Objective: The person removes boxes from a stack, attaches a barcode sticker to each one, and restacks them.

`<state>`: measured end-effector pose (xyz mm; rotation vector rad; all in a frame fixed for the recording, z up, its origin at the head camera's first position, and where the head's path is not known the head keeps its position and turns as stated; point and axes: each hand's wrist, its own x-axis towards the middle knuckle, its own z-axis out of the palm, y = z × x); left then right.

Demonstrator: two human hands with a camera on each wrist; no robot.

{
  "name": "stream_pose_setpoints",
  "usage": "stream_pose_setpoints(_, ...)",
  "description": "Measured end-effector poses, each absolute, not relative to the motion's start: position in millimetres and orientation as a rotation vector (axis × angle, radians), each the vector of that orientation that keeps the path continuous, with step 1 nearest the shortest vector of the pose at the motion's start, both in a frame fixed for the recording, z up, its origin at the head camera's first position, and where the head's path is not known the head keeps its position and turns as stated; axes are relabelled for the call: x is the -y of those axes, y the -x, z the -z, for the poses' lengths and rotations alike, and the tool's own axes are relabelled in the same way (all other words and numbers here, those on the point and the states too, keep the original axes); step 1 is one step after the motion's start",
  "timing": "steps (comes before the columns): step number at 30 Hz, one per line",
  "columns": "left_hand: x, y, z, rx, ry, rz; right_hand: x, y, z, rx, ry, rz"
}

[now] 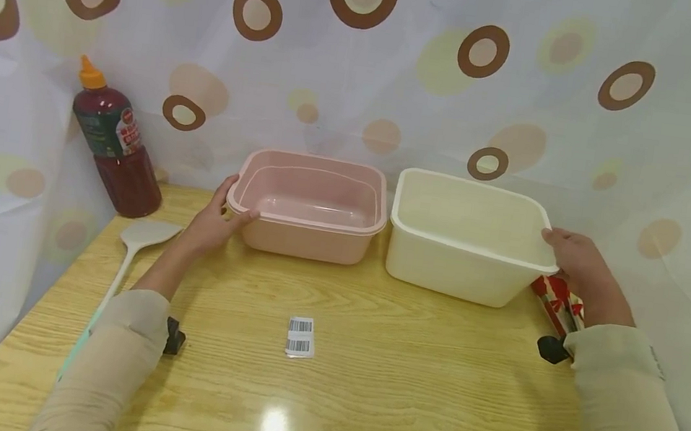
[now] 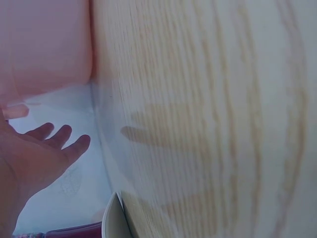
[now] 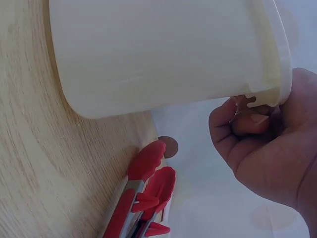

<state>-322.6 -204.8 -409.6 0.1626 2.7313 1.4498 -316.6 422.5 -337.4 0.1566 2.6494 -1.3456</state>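
At the back of the table stands a pink basin [image 1: 305, 243]. My left hand [image 1: 214, 216] is at its left end, thumb by the front rim; its fingers look spread and nearly straight in the left wrist view [image 2: 44, 153]. Right of the basin is a deeper cream bin [image 1: 456, 270], tilted slightly, its right side higher. My right hand [image 1: 581, 268] grips the bin's right rim, with fingers curled beneath the lip in the right wrist view [image 3: 262, 134]. Both containers look hollow, with nothing visible inside.
Red-tipped tongs [image 3: 146, 183] lie beside the bin, partly hidden by the right arm in the head view. A sauce bottle [image 1: 121, 149] and a long-handled spatula [image 1: 146, 233] are on the left. A barcode label [image 1: 301, 337] lies mid-table; a patterned curtain [image 1: 361, 94] hangs behind.
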Motion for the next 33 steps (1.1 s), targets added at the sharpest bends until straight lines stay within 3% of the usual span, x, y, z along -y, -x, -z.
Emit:
stream_pose_setpoints(14,204.1,321.2,408.3,-2.726,-0.185,-1.463,-421.2,303.7,332.0,-2.813,-0.068,1.027)
stream_pose_setpoints(33,203.4,318.2,408.2,-2.730,-0.181,-1.454,-406.1,296.6,332.8,-2.930,-0.196,0.901)
